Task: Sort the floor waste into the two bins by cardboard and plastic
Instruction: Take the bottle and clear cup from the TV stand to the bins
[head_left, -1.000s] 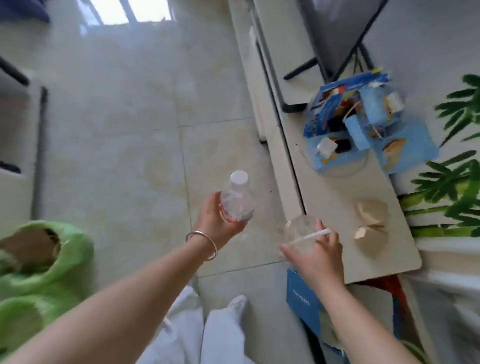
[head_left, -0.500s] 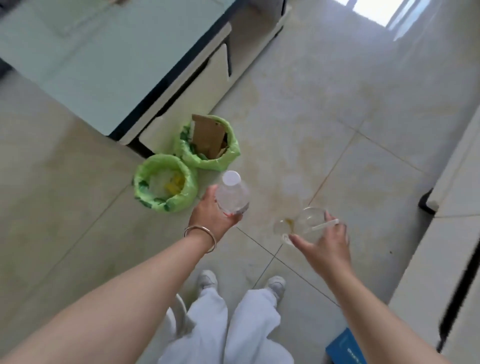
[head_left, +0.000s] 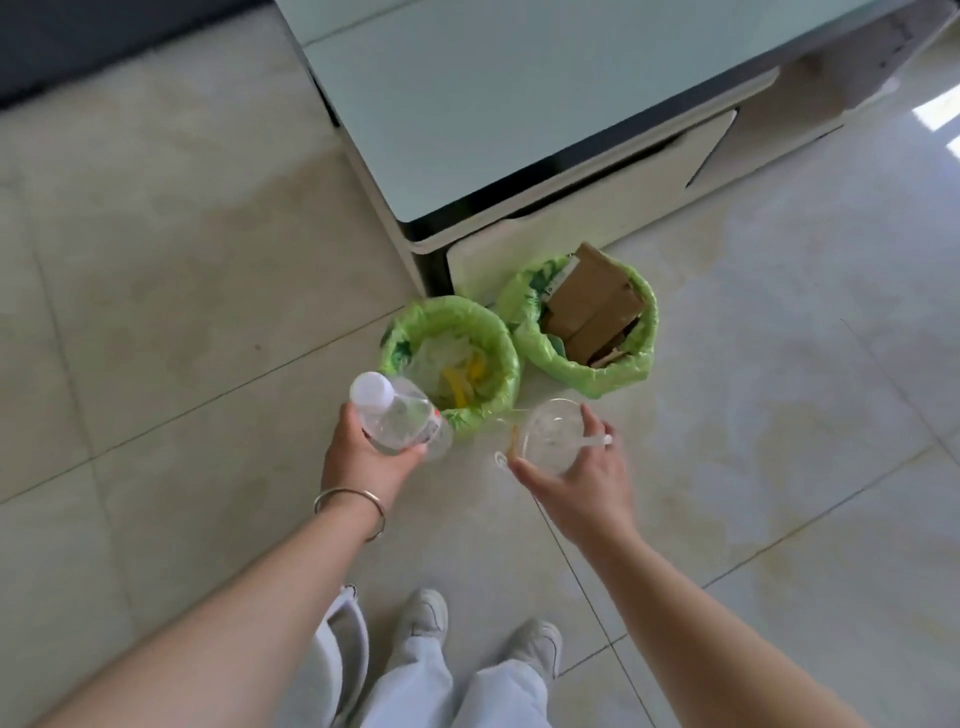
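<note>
My left hand (head_left: 363, 457) grips a clear plastic bottle (head_left: 397, 418) with a white cap, held just at the near rim of the left bin (head_left: 498, 343). That bin has a green liner and holds clear and yellow plastic. My right hand (head_left: 582, 475) holds a clear plastic cup (head_left: 548, 434) with a white straw, a little to the right of the same bin. The right bin (head_left: 613, 371), also green-lined, is full of brown cardboard (head_left: 589, 306).
A low white cabinet with a glass top (head_left: 519, 114) stands right behind the bins. Pale floor tiles (head_left: 182, 322) stretch left and right. My white shoes (head_left: 428, 616) and trousers are below my arms.
The view has swung round and closed in on the two bins. Both hands, still holding the bottle and the cup, have come much nearer to the left bin.
</note>
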